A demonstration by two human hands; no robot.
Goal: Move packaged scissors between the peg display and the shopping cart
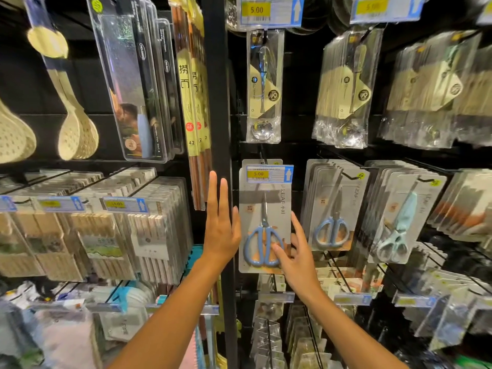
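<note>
Up front hung a grey blister pack of blue-handled scissors (265, 222); the right hand (295, 255) pinched its lower right edge, the left hand (222, 230) flat, fingers straight, beside its left edge.

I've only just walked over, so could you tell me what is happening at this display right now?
A person stands at a shop's peg display, both hands raised to a packaged pair of blue-handled scissors hanging on a peg. The right hand has its fingers on the pack's lower right corner, thumb across the front near the handles. The left hand is flat and open by the pack's left edge; whether it touches is unclear. A price tag reading 5.00 sits at the pack's top. More scissor packs hang to the right. No cart is in view.
</note>
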